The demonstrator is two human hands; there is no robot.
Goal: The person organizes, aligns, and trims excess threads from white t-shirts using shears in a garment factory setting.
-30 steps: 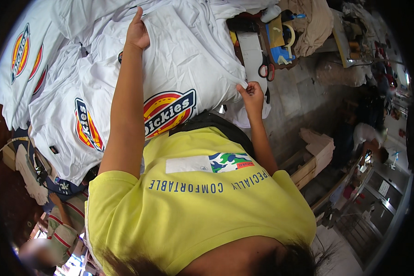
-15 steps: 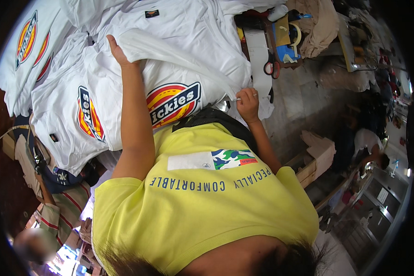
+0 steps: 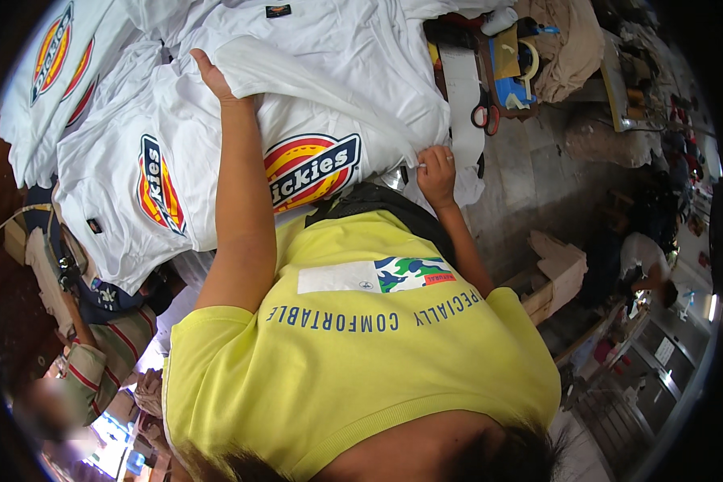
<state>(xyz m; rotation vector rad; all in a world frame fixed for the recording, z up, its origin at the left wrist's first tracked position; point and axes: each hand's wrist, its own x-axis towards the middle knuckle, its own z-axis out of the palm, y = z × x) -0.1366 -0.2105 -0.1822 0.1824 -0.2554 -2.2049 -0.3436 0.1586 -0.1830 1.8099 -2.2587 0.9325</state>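
Observation:
Several white T-shirts lie heaped before me, and one white T-shirt (image 3: 337, 100) with a big red, yellow and navy printed emblem (image 3: 313, 170) is nearest my body. My left hand (image 3: 214, 78) is partly under a fold of this shirt, one digit stretched out and the rest covered by cloth; it looks open. At the shirt's right edge, my right hand (image 3: 436, 173) is closed, pinching the cloth's corner between thumb and fingers. Below that corner sits something shiny (image 3: 394, 178), too small to make out.
Right of the heap are orange-handled scissors (image 3: 485, 119), a roll of tape (image 3: 528, 60) and a white strip (image 3: 463, 104). A cardboard box (image 3: 556, 277) stands right of me. At lower left a person in a striped sleeve (image 3: 96, 369) works near a machine. Another person (image 3: 643, 261) bends at far right.
The view has shifted slightly, so everything sits a little further right. Both hands keep nearly the same place on the shirt.

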